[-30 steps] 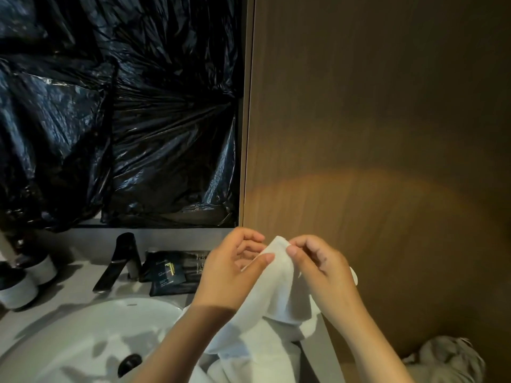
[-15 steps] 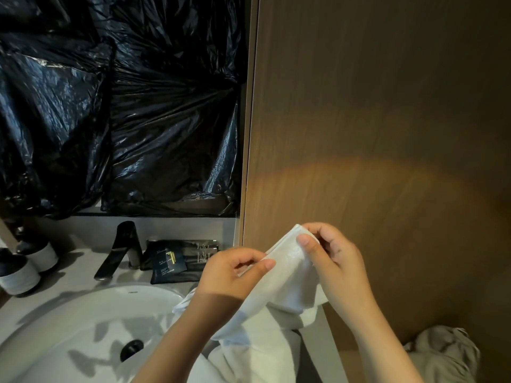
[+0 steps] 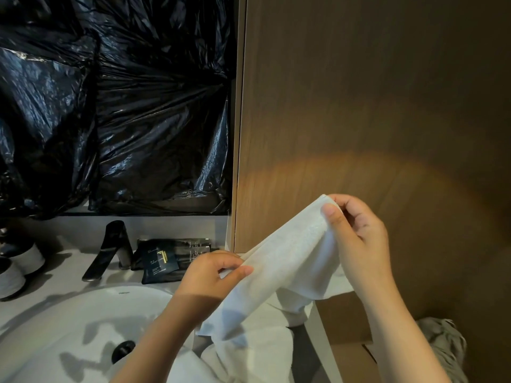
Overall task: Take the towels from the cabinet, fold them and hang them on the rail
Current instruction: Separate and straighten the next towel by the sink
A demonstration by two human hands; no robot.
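A white towel (image 3: 287, 261) is stretched between both hands in front of a brown wooden panel (image 3: 373, 106). My right hand (image 3: 359, 239) pinches its upper corner between thumb and fingers, up and to the right. My left hand (image 3: 213, 275) pinches the towel's edge lower down, to the left. The rest of the cloth hangs down and bunches over the counter edge at the bottom. No rail is in view.
A white basin (image 3: 83, 327) with a dark drain sits at lower left, a black tap (image 3: 110, 250) behind it. Dark sachets (image 3: 166, 258) lie on the counter beside two cups (image 3: 16, 269). Black plastic sheeting (image 3: 110, 106) covers the wall. A grey cloth (image 3: 448, 346) lies at lower right.
My hands have drawn apart along the towel's edge: the right hand rose and went right with the corner, the left slid down and left. The towel is now stretched between them.
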